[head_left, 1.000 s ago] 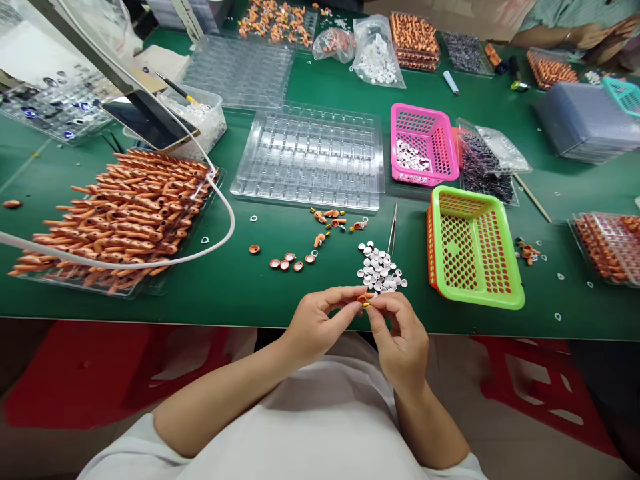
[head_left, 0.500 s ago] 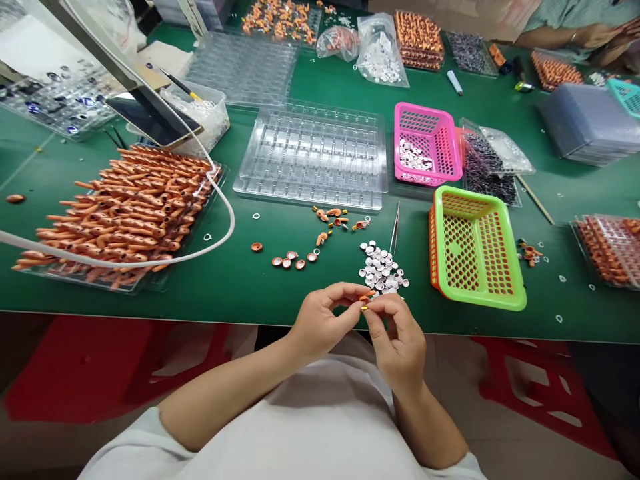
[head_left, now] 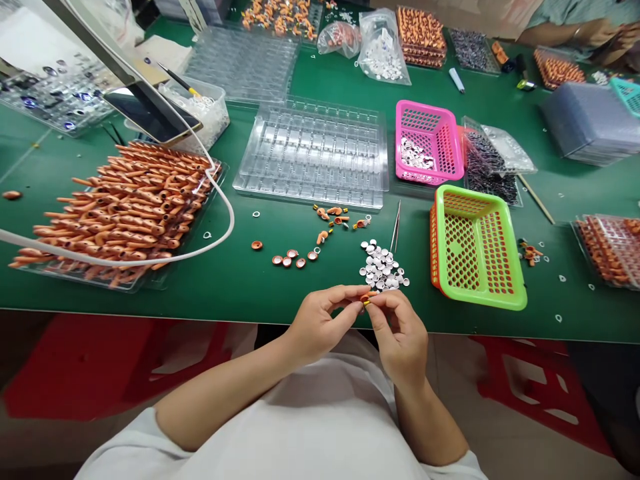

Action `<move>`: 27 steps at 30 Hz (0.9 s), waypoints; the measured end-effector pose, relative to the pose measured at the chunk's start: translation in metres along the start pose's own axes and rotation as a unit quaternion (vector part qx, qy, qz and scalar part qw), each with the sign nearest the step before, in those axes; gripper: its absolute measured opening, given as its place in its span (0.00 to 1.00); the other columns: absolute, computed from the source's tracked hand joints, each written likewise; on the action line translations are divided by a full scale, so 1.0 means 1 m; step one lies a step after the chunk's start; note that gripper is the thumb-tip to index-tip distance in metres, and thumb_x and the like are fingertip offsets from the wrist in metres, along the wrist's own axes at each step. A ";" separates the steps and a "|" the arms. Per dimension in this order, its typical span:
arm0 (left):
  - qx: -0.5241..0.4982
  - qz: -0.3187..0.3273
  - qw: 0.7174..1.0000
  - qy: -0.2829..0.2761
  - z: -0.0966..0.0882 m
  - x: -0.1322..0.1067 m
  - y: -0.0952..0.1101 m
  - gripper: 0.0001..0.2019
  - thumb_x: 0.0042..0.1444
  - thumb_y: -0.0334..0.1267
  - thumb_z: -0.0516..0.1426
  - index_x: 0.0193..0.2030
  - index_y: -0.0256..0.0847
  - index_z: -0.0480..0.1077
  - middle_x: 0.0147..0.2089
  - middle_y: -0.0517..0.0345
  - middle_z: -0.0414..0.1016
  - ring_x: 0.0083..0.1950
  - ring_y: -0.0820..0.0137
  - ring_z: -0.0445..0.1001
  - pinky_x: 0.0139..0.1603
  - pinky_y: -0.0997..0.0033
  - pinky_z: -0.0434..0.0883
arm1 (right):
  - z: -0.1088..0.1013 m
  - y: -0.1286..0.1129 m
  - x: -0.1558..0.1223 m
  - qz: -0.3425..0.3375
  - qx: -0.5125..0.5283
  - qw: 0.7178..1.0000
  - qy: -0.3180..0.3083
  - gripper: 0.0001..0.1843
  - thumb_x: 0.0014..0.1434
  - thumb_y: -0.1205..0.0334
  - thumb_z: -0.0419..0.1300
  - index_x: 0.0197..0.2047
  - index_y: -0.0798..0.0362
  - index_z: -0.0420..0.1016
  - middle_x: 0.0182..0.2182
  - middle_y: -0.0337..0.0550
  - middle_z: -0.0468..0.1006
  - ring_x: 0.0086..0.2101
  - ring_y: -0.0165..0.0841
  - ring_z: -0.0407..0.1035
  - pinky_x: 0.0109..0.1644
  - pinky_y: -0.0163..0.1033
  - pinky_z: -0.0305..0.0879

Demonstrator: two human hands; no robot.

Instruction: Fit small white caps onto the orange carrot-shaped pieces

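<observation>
My left hand and my right hand meet at the near edge of the green table. Both pinch one small orange part with a yellow tip between thumb and fingertips. Just beyond my fingers lies a heap of small white round caps. Thin tweezers lie past the heap. Loose orange pieces and a few orange cups are scattered to the left of the caps.
A green basket stands right of my hands, a pink basket with white caps behind it. Clear blister trays fill the middle. A tray of orange parts with a white cable lies left. Another person's arm shows far right.
Both hands stay pinched on the small orange part, with only slight shifts of the fingers. Nothing on the table has moved.
</observation>
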State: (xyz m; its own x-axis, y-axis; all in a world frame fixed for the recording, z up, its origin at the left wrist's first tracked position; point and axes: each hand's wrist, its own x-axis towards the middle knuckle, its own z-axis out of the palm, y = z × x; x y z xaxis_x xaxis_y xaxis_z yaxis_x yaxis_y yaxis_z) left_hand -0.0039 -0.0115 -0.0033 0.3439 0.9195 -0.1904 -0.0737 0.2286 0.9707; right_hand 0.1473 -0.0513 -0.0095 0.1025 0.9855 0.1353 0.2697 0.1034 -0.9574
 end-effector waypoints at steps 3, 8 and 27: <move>0.019 0.007 1.000 -0.011 -0.001 0.000 0.001 0.13 0.60 0.36 0.58 0.50 0.37 0.77 0.47 0.52 0.81 0.48 0.65 0.79 0.51 0.71 0.75 | 0.000 -0.002 0.002 -0.031 -0.031 0.999 0.003 0.07 0.64 0.70 0.57 0.42 0.50 0.73 0.37 0.41 0.74 0.36 0.31 0.69 0.36 0.35 0.65; 0.066 0.020 0.997 -0.027 -0.004 -0.001 0.001 0.13 0.61 0.37 0.57 0.50 0.37 0.77 0.46 0.50 0.80 0.48 0.63 0.78 0.50 0.69 0.75 | -0.003 -0.004 0.006 -0.085 -0.063 0.994 -0.006 0.09 0.63 0.73 0.58 0.43 0.50 0.74 0.37 0.40 0.73 0.35 0.30 0.68 0.35 0.34 0.65; -0.036 -0.048 0.998 -0.011 -0.007 -0.002 0.002 0.11 0.57 0.38 0.61 0.44 0.37 0.79 0.42 0.52 0.82 0.42 0.65 0.80 0.44 0.72 0.78 | -0.010 -0.009 0.014 0.010 -0.032 0.997 -0.065 0.04 0.63 0.67 0.60 0.38 0.51 0.76 0.32 0.39 0.72 0.31 0.29 0.67 0.31 0.34 0.62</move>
State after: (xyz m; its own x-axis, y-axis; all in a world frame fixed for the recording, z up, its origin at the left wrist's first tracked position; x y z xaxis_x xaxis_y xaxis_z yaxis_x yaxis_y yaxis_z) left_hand -0.0109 -0.0106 -0.0022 0.3722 0.8857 -0.2775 -0.1063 0.3377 0.9352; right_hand 0.1560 -0.0396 0.0036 -0.0148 0.9969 0.0774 0.3291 0.0780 -0.9411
